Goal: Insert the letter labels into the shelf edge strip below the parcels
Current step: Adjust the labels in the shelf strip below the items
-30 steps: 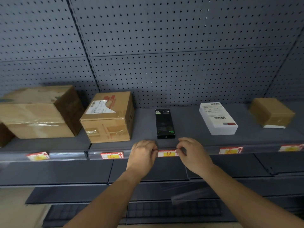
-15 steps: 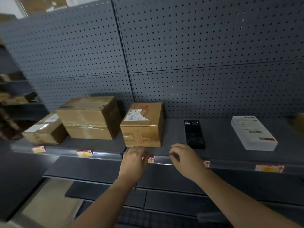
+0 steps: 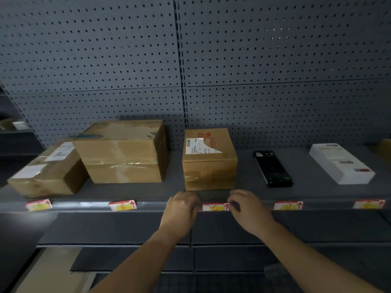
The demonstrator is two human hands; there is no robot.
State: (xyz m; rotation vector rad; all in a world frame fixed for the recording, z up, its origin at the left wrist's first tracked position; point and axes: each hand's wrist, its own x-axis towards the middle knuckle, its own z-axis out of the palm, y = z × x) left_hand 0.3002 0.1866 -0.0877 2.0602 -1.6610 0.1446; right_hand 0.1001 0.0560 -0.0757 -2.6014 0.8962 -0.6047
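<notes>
Head view. On a dark grey metal shelf (image 3: pixel 243 195) backed by grey pegboard panels (image 3: pixel 127 60), five parcels stand in a row: two taped cardboard boxes at left (image 3: pixel 48 170) (image 3: pixel 124 151), a smaller cardboard box (image 3: pixel 209 159) at centre, a flat black box (image 3: pixel 273 168) and a white box (image 3: pixel 340 163) at right. Five red-and-yellow letter labels sit in the shelf edge strip (image 3: pixel 84 206), one below each parcel. The left hand (image 3: pixel 182 210) and right hand (image 3: pixel 249 210) flank the centre label (image 3: pixel 214 207), fingertips curled against its two ends at the strip; whether they pinch it cannot be told. Lower shelves of the same grey run beneath, and the lighting is dim.
</notes>
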